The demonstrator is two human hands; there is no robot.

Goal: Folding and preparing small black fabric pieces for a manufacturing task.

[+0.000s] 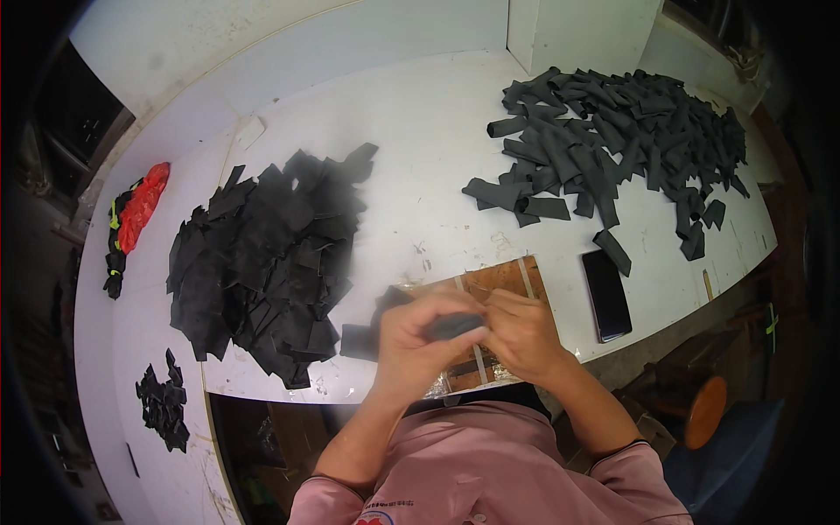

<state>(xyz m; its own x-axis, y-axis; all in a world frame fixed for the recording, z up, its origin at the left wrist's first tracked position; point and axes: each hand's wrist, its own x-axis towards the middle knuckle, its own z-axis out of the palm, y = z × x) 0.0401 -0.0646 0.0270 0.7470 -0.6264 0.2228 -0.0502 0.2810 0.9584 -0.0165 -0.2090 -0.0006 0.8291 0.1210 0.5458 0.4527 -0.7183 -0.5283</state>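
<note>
My left hand [409, 337] is wrapped round a dark grey, curled piece of soft sheet material [453, 327], its thumb along the near side. At the right end of that piece, my right hand [525, 337] is closed, fingertips bent in and touching or nearly touching the left hand. What the right fingers pinch is hidden. Both hands are above a brown wooden board [516, 276] with pale strips across it, at the table's near edge. Left of my left hand lie loose dark pieces [358, 340], partly covered by it.
On the white table [411, 140], a heap of flat black pieces [262, 254] lies left and a heap of rolled dark tubes [612, 140] far right. A black phone [605, 297] lies right of the board. A red bag [143, 206] and a small black pile [164, 407] are far left.
</note>
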